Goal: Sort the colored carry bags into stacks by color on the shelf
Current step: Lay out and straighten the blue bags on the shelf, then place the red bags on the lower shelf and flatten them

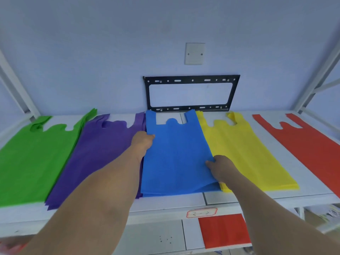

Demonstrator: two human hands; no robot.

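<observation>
Left hand (142, 141): fingers curled over the left edge of the blue stack (176, 155), pinching its top bag near the upper part.
Right hand (219, 167): fingers curled on the stack's right edge, lower down, gripping the blue fabric.
Blue stack: lies flat at the centre of the shelf (239, 196), long axis running 12 to 6 o'clock, handles pointing to 12 o'clock, toward the wall.
Neighbours at 9 o'clock: purple stack (103, 155) touching the blue one, then green stack (35, 159).
Neighbours at 3 o'clock: yellow stack (244, 153), then red stack (303, 148); all handles point to the wall.
Lower shelf, 5 o'clock: one red bag (223, 230) lies flat.
</observation>
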